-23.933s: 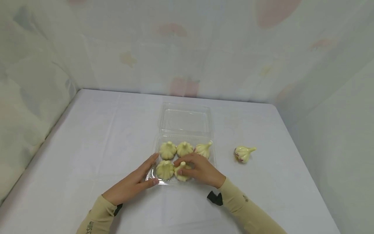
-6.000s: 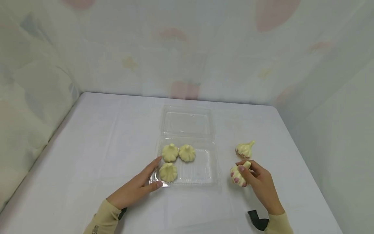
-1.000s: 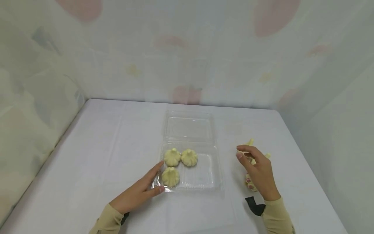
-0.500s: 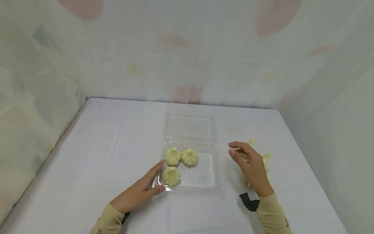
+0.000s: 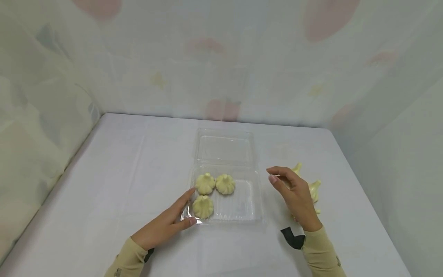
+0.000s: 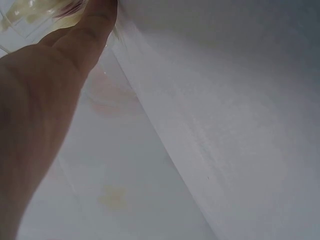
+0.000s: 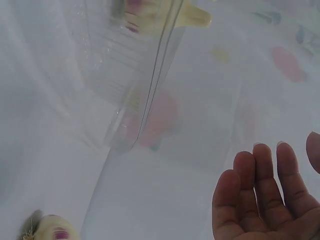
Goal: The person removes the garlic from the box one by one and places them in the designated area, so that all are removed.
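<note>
From the head, shows three pale garlic bulbs point(image 5: 205, 183) inside a clear plastic container point(image 5: 240, 204) on the white table point(image 5: 114, 173): two side by side in the far row and one at the near left, with stems up. Shows the lid point(image 5: 225, 148) laid back on the far side. Has the left hand point(image 5: 164, 227) touching the container's left edge with straight fingers in a wide grip. Has the right hand point(image 5: 297, 196) to the container's right, apart from it and partly covering the outside bulbs point(image 5: 314, 190), with thumb and fingers loosely bent in a narrow, unfilled grip.

From the left wrist, shows the left hand against the plastic, with a blurred bulb behind. Cannot tell the whole grip here.

From the right wrist, shows loosely extended fingers well apart from the thumb. Shows a purple-marked bulb point(image 7: 150, 17) by the container's edge and a rooted bulb point(image 7: 57, 227) cut off at lower left.
</note>
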### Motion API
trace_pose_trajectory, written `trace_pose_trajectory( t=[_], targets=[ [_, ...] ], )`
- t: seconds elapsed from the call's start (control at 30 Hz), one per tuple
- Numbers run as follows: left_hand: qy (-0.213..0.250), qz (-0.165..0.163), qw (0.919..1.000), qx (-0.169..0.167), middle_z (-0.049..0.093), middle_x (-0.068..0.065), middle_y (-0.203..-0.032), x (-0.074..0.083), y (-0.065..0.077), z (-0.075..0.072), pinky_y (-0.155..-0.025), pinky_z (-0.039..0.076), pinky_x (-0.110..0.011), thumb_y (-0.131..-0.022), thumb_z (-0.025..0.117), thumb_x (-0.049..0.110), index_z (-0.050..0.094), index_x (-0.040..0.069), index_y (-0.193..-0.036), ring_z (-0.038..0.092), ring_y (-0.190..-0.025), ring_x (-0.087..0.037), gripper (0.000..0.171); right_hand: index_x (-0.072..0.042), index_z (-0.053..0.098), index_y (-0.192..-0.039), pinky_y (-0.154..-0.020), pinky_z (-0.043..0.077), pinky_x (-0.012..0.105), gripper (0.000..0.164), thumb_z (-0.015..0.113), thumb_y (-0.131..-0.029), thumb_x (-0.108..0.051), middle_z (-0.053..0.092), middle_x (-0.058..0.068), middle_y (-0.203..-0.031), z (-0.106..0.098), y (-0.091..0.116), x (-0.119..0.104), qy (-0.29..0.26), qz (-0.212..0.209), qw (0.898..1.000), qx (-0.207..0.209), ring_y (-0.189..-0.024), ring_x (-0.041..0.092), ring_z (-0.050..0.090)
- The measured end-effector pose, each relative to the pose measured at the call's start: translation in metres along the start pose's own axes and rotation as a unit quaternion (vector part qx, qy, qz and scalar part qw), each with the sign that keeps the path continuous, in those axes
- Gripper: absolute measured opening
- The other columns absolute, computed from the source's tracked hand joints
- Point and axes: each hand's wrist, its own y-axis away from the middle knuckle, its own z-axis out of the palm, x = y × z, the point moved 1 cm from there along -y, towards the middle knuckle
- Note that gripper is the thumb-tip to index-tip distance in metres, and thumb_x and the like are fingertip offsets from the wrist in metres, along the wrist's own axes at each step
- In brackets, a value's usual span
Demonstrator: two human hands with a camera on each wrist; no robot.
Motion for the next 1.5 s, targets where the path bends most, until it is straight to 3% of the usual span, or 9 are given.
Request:
trace_pose_trajectory(
  t=[0.37,0.67,0.93,1.2,1.43,1.5],
  targets=[
    [0.003,-0.005,1.0,0.0,0.01,-0.003,-0.167,0.001,-0.002,0.0,-0.119,0.017,-0.055,-0.101,0.064,0.041,0.01,0.027,-0.164,0.011,-0.151,-0.026,0.085,-0.008,0.069,-0.119,-0.1,0.046,0.027,0.02,0.066,-0.1,-0.011,0.067,0.003,-0.123,0.009,-0.003,-0.005,-0.047,-0.011,0.999,-0.019,-0.114,0.019,0.062],
    [0.006,-0.003,1.0,0.003,0.011,-0.001,-0.167,-0.001,-0.001,0.001,-0.119,0.018,-0.053,-0.1,0.064,0.042,0.01,0.029,-0.164,0.011,-0.151,-0.024,0.085,-0.004,0.069,-0.119,-0.095,0.049,0.027,0.02,0.066,-0.099,-0.006,0.067,0.009,-0.12,0.022,-0.004,-0.007,-0.065,-0.031,0.997,-0.036,-0.111,0.02,0.062],
    [0.008,0.003,1.0,0.004,0.01,-0.002,-0.167,-0.002,-0.001,0.001,-0.119,0.017,-0.053,-0.101,0.064,0.039,0.01,0.027,-0.164,0.01,-0.151,-0.025,0.084,-0.006,0.069,-0.119,-0.095,0.049,0.027,0.021,0.065,-0.098,-0.002,0.067,0.009,-0.119,0.032,-0.004,-0.007,-0.072,-0.053,0.995,-0.05,-0.11,0.024,0.063],
    [0.006,-0.002,1.0,0.004,0.011,-0.001,-0.167,-0.002,0.0,0.002,-0.119,0.017,-0.054,-0.101,0.064,0.039,0.01,0.028,-0.164,0.011,-0.151,-0.025,0.084,-0.015,0.069,-0.121,-0.092,0.053,0.031,0.021,0.066,-0.1,-0.01,0.066,0.003,-0.121,0.043,0.0,-0.006,-0.071,-0.028,0.994,-0.075,-0.109,0.023,0.063],
    [0.003,-0.006,1.0,0.004,0.011,-0.001,-0.167,0.0,0.0,0.001,-0.119,0.017,-0.053,-0.101,0.064,0.04,0.01,0.027,-0.164,0.011,-0.151,-0.024,0.084,-0.019,0.068,-0.12,-0.092,0.053,0.036,0.021,0.067,-0.1,-0.013,0.066,0.01,-0.122,0.052,0.002,-0.012,-0.058,-0.021,0.994,-0.093,-0.106,0.026,0.065],
    [0.003,-0.006,1.0,0.003,0.011,-0.002,-0.167,0.0,0.0,0.001,-0.119,0.018,-0.053,-0.101,0.064,0.04,0.01,0.026,-0.164,0.012,-0.151,-0.024,0.084,-0.019,0.068,-0.12,-0.093,0.053,0.039,0.021,0.068,-0.1,-0.014,0.067,0.005,-0.122,0.055,0.003,-0.011,-0.046,-0.021,0.994,-0.097,-0.105,0.023,0.065]
  ],
)
